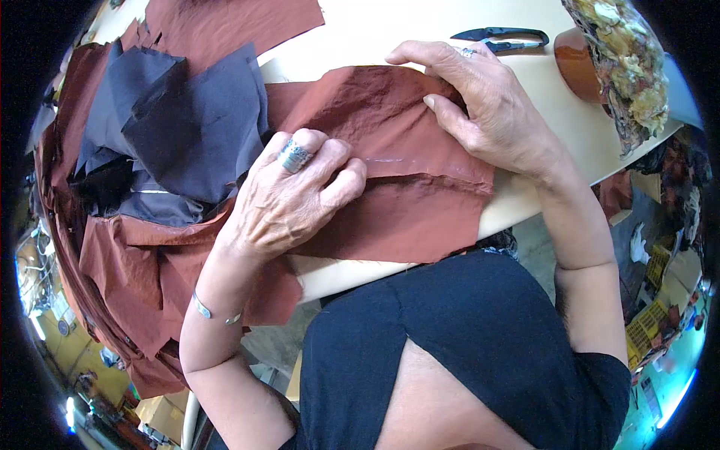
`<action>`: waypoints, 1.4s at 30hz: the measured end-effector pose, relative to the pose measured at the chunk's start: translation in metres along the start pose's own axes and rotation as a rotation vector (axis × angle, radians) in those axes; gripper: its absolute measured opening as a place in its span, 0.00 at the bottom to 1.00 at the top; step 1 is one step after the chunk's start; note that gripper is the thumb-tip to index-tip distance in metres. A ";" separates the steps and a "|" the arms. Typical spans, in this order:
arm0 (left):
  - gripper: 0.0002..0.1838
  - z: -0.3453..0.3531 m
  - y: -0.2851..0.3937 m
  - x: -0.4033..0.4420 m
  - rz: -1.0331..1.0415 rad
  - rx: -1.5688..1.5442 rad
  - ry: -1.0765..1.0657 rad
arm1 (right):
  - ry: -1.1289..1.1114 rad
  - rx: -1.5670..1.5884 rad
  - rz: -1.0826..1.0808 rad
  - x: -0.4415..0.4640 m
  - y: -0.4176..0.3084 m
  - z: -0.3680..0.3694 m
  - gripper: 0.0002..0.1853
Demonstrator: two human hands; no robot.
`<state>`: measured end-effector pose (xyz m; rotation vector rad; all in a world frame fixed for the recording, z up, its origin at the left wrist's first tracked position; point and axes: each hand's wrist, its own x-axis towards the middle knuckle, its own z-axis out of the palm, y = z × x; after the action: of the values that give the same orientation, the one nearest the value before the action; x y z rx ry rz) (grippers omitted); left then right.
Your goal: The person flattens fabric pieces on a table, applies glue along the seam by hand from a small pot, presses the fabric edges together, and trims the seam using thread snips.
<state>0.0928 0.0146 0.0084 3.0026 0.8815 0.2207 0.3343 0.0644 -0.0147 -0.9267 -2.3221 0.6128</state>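
Note:
Rust-red fabric [405, 217] lies over the front edge of the pale table, with a seam running across it. My left hand [292, 187], with rings on a finger, is closed on the fabric's left part, its fingers curled under. On the upper right of the same piece rests my right hand [472, 105], thumb and index finger apart and the thumb tip touching the cloth. Dark navy fabric [180, 112] lies crumpled to the left of my left hand, on top of more rust-red cloth.
Black thread snips [510, 37] lie on the table [360, 37] beyond my right hand. At the right stand a brown round object [577, 67] and a mottled, rough-textured item [626, 67]. Another rust-red piece [225, 30] lies at the back left. Yellow crates [645, 330] show below right.

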 end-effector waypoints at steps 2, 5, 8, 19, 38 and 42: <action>0.13 0.001 0.000 -0.002 0.034 0.026 0.031 | 0.017 -0.021 -0.014 0.001 -0.003 -0.003 0.27; 0.13 -0.001 0.001 -0.001 0.075 0.113 0.028 | -0.033 0.027 0.064 0.001 -0.012 -0.011 0.27; 0.13 0.000 0.001 -0.003 0.085 0.183 0.051 | -0.069 0.016 0.078 -0.003 -0.016 -0.012 0.26; 0.17 -0.008 0.036 -0.016 -0.018 0.133 0.082 | 0.148 -0.737 0.003 0.001 0.015 -0.034 0.25; 0.42 -0.007 0.017 -0.038 -0.619 -0.259 0.164 | -0.299 0.147 -0.021 0.019 -0.053 -0.008 0.26; 0.49 -0.006 0.017 -0.040 -0.647 -0.306 0.177 | -0.253 -0.141 -0.082 0.024 -0.055 0.007 0.28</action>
<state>0.0680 -0.0210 0.0096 2.3002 1.5989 0.5475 0.2897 0.0438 0.0208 -0.8524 -2.6445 0.5654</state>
